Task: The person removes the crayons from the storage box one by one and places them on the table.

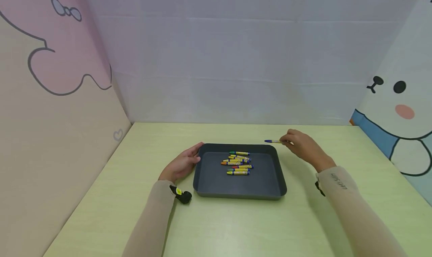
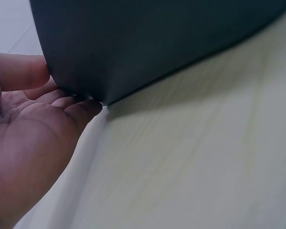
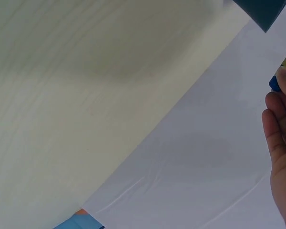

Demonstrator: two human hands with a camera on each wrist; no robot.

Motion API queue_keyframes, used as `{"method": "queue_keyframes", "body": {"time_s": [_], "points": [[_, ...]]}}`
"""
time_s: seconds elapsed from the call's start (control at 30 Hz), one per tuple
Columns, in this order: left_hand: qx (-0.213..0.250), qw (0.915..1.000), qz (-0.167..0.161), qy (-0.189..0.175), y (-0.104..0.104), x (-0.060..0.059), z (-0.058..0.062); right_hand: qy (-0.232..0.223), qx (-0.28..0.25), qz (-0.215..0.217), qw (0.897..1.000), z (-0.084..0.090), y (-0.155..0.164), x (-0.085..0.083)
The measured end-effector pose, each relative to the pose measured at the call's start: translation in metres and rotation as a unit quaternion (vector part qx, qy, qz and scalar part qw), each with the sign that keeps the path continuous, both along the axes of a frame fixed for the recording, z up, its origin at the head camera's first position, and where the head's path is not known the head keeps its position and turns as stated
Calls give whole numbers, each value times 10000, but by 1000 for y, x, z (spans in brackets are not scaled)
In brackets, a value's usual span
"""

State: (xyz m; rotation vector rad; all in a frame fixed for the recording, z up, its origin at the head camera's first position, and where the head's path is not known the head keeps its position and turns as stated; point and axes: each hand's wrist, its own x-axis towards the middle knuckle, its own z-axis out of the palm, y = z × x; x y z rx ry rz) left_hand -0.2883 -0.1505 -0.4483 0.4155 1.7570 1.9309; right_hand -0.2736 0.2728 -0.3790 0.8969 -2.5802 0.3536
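Observation:
A dark grey tray [image 1: 216, 187] stands on the table with several crayons [image 1: 240, 167] in yellow wrappers lying across its middle. My left hand [image 1: 182, 163] grips the tray's left side, thumb at the rim. In the left wrist view, the fingers [image 2: 81, 112] of that hand curl under the tray's dark wall [image 2: 133, 38]. Beyond the tray's far right corner, my right hand [image 1: 303, 147] pinches a crayon [image 1: 272, 141] by one end, its dark blue tip pointing left. The right wrist view shows its blue end [image 3: 274, 84] between thumb and fingers.
The pale yellow table [image 1: 236, 227] reaches back to a whitish sheet [image 1: 236, 62] hanging behind it. Side panels with cartoon drawings flank it, a pink figure [image 1: 64, 62] at left and a white face [image 1: 398, 95] at right.

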Motion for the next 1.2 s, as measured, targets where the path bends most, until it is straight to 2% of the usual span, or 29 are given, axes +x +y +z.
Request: {"method": "queue_keyframes", "body": {"time_s": [0.2,0.63,0.9,1.2], "points": [[-14,10000,-40,26,-1,-1,-1,65,-17,-175,9998,-8,10,-2],[-57,9999,-84,54,-1,0,-1,-504,-68,-755,9958,-22,32,0],[-150,9999,-19,12,-2,0,0,-644,7,-817,9946,-26,35,0],[-127,9999,23,-23,-1,0,0,-1171,62,-958,9885,-30,36,3]]}}
